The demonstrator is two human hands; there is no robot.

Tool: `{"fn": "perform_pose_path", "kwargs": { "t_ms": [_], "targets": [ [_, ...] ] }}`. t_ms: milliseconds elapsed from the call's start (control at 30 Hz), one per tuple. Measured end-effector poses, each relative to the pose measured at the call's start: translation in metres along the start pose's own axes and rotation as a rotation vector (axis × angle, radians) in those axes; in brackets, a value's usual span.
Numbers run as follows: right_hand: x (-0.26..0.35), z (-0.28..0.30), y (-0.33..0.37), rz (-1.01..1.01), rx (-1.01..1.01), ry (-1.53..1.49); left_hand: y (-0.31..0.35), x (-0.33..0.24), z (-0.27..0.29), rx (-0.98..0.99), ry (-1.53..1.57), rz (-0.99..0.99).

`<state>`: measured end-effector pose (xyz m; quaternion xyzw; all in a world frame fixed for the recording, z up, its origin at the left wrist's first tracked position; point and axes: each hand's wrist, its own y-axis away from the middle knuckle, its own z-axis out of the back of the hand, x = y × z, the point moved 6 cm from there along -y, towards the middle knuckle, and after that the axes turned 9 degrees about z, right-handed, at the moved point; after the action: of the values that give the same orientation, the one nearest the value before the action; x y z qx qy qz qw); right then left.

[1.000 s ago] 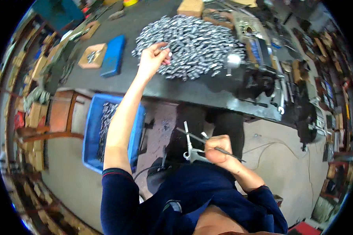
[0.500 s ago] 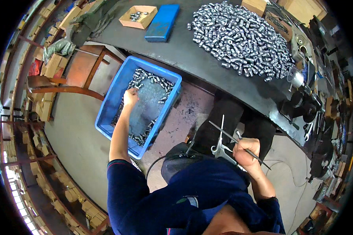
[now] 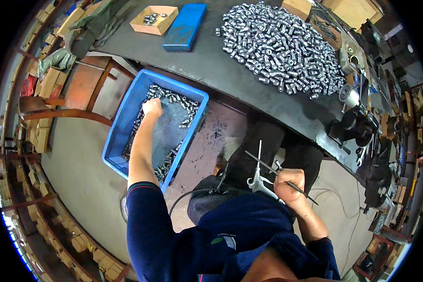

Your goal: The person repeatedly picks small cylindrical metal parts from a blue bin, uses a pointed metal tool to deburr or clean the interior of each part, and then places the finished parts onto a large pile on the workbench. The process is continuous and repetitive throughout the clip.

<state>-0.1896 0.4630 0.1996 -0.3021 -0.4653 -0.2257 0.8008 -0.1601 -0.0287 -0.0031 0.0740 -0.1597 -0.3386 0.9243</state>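
Observation:
My left hand (image 3: 152, 108) reaches into a blue plastic bin (image 3: 109, 141), over small metal fittings (image 3: 177, 97) heaped along the bin's far side. Its fingers are curled, and their tips are hidden, so I cannot make out what is in them. Above my lap, my right hand (image 3: 289, 184) is closed around a thin dark rod (image 3: 260, 160), which slants past both sides of the fist. A small metal piece (image 3: 278, 164) sticks up beside that fist. Just left of it, a silver air blow gun (image 3: 262, 184) with a long thin nozzle rests on my lap.
A large pile of metal fittings (image 3: 282, 51) covers part of the dark workbench (image 3: 211, 61). A blue flat box (image 3: 185, 27) and a wooden tray (image 3: 148, 29) with a few fittings stand farther left. A wooden chair (image 3: 87, 87) stands beside the bin.
My left hand has moved a little farther into the bin, toward the fittings at its far side. The right hand keeps hold of the rod. The whole view has shifted slightly.

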Motion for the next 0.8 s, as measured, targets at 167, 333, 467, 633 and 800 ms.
{"fn": "perform_pose_path", "kwargs": {
  "t_ms": [167,333,467,633,800],
  "targets": [
    [0.001,0.002,0.003,0.018,-0.008,0.01,0.011,-0.003,0.011,-0.062,0.026,-0.023],
    [0.006,0.008,0.003,0.032,-0.018,0.034,0.036,0.015,0.036,-0.213,0.517,0.153],
    [0.002,0.01,0.006,0.006,0.001,-0.021,0.07,0.019,0.049,0.11,1.922,-0.069],
    [0.016,0.01,-0.003,0.039,0.093,-0.074,0.145,-0.006,0.122,0.296,2.189,-0.335],
    [0.031,0.009,-0.013,0.084,0.148,-0.167,0.213,-0.087,0.146,0.759,2.167,-0.547]
  ]
}}
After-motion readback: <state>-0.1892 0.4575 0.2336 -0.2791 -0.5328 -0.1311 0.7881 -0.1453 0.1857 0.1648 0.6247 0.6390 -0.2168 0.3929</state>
